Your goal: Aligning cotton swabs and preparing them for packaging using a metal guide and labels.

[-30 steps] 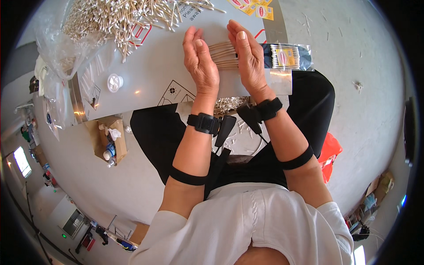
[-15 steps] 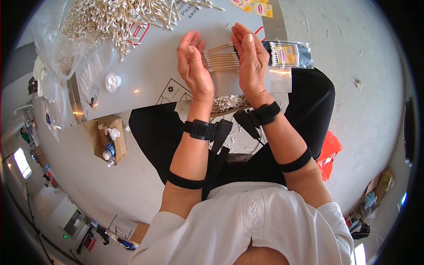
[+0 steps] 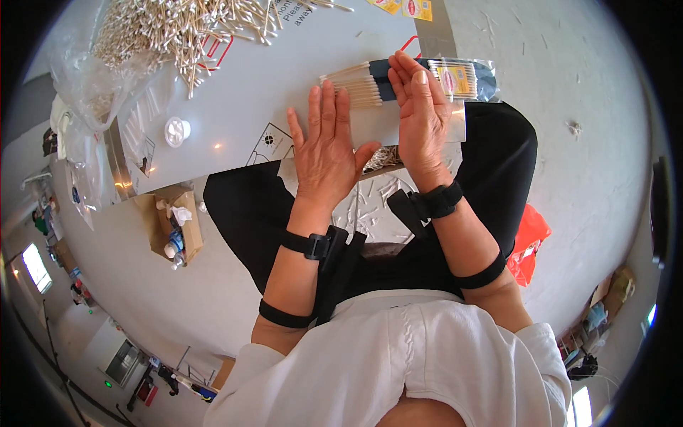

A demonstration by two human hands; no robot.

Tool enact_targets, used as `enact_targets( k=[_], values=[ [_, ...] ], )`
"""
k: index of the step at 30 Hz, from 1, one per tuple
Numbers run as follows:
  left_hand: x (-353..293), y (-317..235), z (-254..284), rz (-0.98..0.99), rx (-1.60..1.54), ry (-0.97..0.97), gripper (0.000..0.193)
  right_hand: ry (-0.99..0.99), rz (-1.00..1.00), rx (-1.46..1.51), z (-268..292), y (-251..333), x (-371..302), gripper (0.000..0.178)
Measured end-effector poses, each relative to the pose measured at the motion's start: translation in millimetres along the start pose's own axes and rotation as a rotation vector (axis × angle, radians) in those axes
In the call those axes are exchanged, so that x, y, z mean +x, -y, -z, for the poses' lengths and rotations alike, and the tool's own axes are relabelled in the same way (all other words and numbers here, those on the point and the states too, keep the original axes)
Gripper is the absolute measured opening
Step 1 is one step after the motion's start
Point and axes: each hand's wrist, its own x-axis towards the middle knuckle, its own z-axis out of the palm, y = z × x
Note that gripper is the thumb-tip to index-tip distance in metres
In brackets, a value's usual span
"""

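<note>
A loose row of cotton swabs [image 3: 359, 91] lies on the grey tabletop, roughly side by side, their right ends over a dark blue strip [image 3: 381, 80]. My left hand [image 3: 321, 153] is palm down with its fingers spread, fingertips at the near left end of the row, holding nothing. Standing on its edge, my right hand [image 3: 425, 121] has its fingers stretched out between the row and a clear packet of cotton swabs [image 3: 455, 78] with a yellow label. That hand hides part of the blue strip and the packet's left end.
A big heap of cotton swabs [image 3: 167, 35] covers the far left, by a crumpled clear plastic bag [image 3: 85, 82]. Near it stands a small clear cup [image 3: 176, 132]. Yellow labels [image 3: 417, 9] lie at the far edge. A cardboard box [image 3: 169, 224] and a red bag [image 3: 528, 245] are on the floor.
My left hand has turned from its edge to palm down and drawn nearer to me, away from the swabs. My right hand has shifted slightly right and nearer, so more of the blue strip shows.
</note>
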Motion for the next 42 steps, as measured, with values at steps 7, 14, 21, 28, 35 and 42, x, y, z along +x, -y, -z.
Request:
enact_targets(
  k=[7,14,21,28,35,42],
  values=[
    [0.9,3.3,-3.4,0.017,-0.101,-0.063,0.083,0.074,0.048,-0.104,-3.3,-6.6,-2.2,0.042],
    [50.0,19.2,-9.6,0.202,-1.438,-0.647,0.063,0.168,0.149,-0.21,-11.2,-20.0,17.2,0.046],
    [65.0,9.0,-18.0,0.188,-1.541,-0.671,0.068,0.195,0.146,-0.311,-17.1,-22.5,7.7,0.046],
    [64.6,13.4,-16.1,0.18,-1.577,-0.628,0.073,0.171,0.118,-0.205,-18.6,-20.2,12.9,0.046],
    [74.4,27.5,-10.9,0.198,-1.402,-0.602,0.053,0.081,0.106,-0.153,-15.8,-17.0,16.2,0.045],
    [154.4,66.5,14.9,-0.044,-0.428,-0.547,0.023,0.06,-0.013,-0.143,-9.3,-4.9,17.0,0.039]
  ],
)
